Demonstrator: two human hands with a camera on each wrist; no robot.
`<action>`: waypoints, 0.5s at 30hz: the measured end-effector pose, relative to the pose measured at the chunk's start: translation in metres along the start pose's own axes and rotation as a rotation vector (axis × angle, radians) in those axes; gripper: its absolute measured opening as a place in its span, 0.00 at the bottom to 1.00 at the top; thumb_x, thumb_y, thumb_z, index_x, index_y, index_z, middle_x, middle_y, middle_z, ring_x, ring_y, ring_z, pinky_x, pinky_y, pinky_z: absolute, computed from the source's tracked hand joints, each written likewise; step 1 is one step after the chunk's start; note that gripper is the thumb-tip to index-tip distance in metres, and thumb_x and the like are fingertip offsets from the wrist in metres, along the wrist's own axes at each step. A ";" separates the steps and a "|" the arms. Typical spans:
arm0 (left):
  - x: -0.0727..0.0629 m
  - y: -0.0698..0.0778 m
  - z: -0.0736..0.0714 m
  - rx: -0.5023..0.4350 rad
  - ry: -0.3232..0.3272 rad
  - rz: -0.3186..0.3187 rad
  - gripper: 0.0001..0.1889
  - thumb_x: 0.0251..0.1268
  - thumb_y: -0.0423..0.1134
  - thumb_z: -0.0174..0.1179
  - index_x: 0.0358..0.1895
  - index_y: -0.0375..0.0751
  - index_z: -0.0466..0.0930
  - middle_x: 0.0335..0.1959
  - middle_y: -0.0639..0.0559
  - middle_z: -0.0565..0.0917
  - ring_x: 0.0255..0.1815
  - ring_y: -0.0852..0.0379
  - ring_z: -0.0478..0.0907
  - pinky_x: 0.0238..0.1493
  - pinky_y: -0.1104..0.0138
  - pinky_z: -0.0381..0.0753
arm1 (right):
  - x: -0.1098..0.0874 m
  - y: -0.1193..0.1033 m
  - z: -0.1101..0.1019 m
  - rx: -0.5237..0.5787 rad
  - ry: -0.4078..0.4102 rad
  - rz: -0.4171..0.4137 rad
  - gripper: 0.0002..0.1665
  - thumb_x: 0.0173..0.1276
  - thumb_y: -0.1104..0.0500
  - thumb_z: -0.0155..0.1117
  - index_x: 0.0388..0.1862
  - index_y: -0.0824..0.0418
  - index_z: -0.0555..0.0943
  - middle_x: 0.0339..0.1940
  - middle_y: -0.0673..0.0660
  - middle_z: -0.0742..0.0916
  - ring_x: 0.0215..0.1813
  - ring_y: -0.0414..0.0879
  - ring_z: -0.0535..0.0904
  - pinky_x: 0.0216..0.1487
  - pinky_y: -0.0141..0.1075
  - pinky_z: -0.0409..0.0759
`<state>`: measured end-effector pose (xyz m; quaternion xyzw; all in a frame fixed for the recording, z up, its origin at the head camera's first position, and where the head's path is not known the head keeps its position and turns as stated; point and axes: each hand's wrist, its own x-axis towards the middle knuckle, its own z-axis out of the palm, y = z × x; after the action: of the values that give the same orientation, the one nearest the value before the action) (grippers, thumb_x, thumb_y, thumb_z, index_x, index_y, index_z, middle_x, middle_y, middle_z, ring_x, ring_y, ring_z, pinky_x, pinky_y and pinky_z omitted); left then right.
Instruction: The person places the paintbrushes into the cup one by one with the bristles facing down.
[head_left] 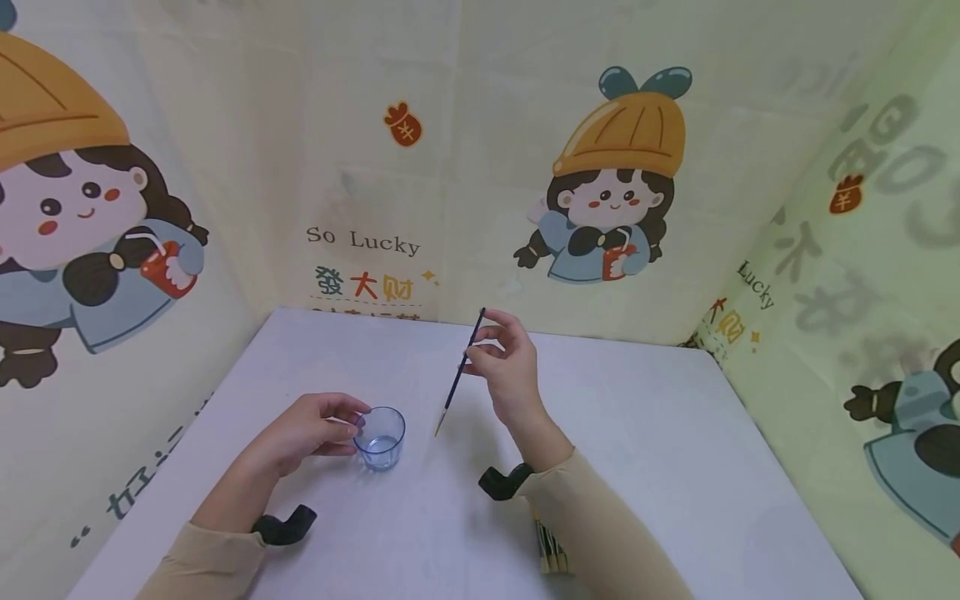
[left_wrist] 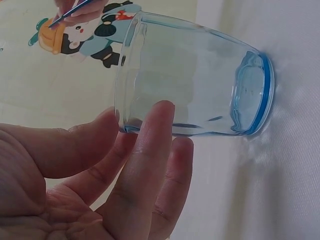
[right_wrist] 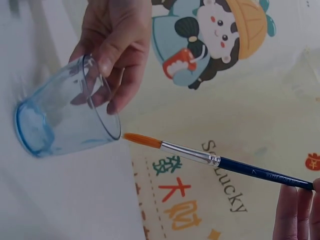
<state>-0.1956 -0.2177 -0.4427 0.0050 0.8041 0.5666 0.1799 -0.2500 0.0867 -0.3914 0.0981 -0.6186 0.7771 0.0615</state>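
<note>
A clear bluish glass (head_left: 380, 454) stands upright on the white table, with a bluish base (left_wrist: 252, 92). My left hand (head_left: 309, 433) holds it from the left, thumb and fingers at the rim and side. To the right of the glass, my right hand (head_left: 512, 371) pinches a slim paintbrush (head_left: 455, 385) by its dark handle. The brush slants tip down, its orange bristles (right_wrist: 142, 140) and silver ferrule (right_wrist: 187, 152) away from the fingers. In the head view the tip is apart from the glass. Whether the glass holds water, I cannot tell.
Several more brushes (head_left: 551, 550) lie on the table (head_left: 390, 542), partly hidden under my right sleeve (head_left: 607, 525). Cloth walls printed with cartoon figures (head_left: 618, 200) and lettering enclose the table at the back and sides. A dark curved piece (head_left: 287, 527) sits at each wrist.
</note>
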 end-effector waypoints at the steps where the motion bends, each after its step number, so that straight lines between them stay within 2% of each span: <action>1: 0.000 0.000 0.000 0.001 -0.001 0.000 0.21 0.74 0.28 0.65 0.67 0.33 0.80 0.59 0.34 0.83 0.44 0.51 0.88 0.46 0.62 0.94 | 0.000 0.000 0.003 0.001 -0.004 -0.003 0.33 0.70 0.75 0.67 0.70 0.55 0.78 0.43 0.52 0.82 0.35 0.45 0.84 0.44 0.42 0.94; 9: 0.000 0.001 -0.003 0.003 -0.009 0.009 0.22 0.74 0.28 0.65 0.68 0.31 0.80 0.59 0.33 0.83 0.44 0.52 0.87 0.45 0.62 0.94 | 0.002 -0.001 0.024 0.030 -0.038 -0.042 0.31 0.71 0.74 0.67 0.68 0.51 0.79 0.45 0.53 0.82 0.39 0.45 0.85 0.45 0.40 0.94; 15: 0.001 0.001 0.000 -0.001 0.015 -0.023 0.21 0.73 0.29 0.66 0.67 0.33 0.81 0.59 0.34 0.84 0.45 0.51 0.88 0.46 0.62 0.94 | -0.002 0.003 0.041 0.027 -0.064 -0.040 0.32 0.72 0.73 0.68 0.69 0.50 0.78 0.46 0.52 0.82 0.42 0.45 0.86 0.45 0.40 0.94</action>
<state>-0.1967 -0.2174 -0.4422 -0.0086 0.8052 0.5648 0.1804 -0.2459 0.0460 -0.3855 0.1359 -0.6078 0.7804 0.0558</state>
